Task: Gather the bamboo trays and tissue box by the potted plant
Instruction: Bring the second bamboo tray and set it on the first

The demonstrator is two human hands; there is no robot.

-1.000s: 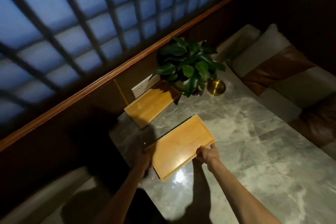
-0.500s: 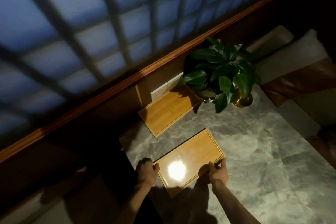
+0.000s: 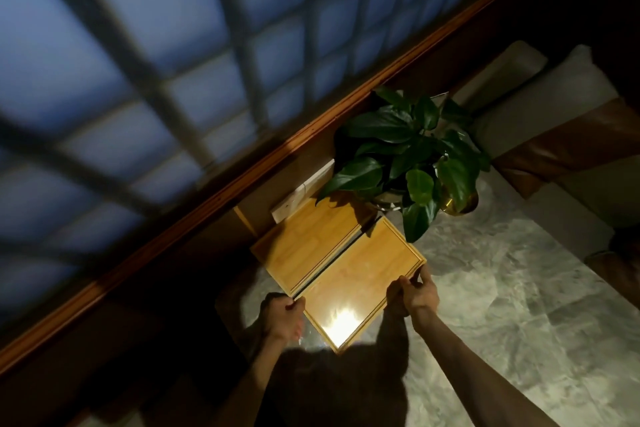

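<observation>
A bamboo tray (image 3: 360, 282) sits between my hands on the marble table (image 3: 485, 288). My left hand (image 3: 282, 317) grips its left corner and my right hand (image 3: 415, 295) grips its right edge. Its far edge lies against, or slightly over, a second bamboo tray (image 3: 304, 246) by the wall. Just beyond both stands the potted plant (image 3: 408, 156), its leaves hanging over the trays' far ends. A white box-like object (image 3: 301, 194), possibly the tissue box, shows behind the far tray, against the wall.
A brass bowl (image 3: 460, 201) stands right of the plant. A wooden rail and latticed window run along the wall behind. Cushioned seating in white and brown (image 3: 554, 135) lies to the right of the table. Dark shadow covers the table's near-left edge.
Both hands have pushed the near tray toward the wall and plant; it now meets the far tray, where a gap lay before.
</observation>
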